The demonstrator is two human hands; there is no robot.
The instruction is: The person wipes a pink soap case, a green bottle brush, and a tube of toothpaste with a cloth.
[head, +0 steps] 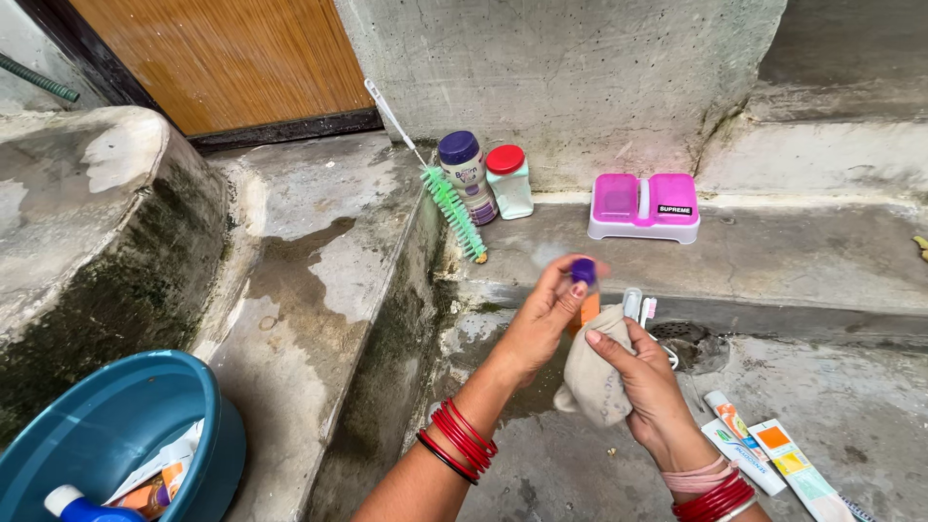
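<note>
Right hand: your right hand (633, 372) is closed around a small beige cloth pouch (592, 379), fingers wrapped over its top; toothbrush heads (638, 307) stick out just beside them.
Left hand: your left hand (543, 314) pinches a small purple cap (583, 272) between fingertips, on top of an orange item (589, 309) that stands up from the pouch.
Near ground: flat tubes and packets (764, 452) lie on the wet concrete at your right wrist.
Left corner: a blue basin (193, 406) holds a bottle and packets.
Drain: a drain opening (688, 340) sits just behind the pouch.
Far ledge: a green bottle brush (454, 208) leans at the wall, beside a purple-lidded bottle (466, 174) and a red-lidded jar (508, 180); a pink soap box (645, 207) stands well apart to the right.
</note>
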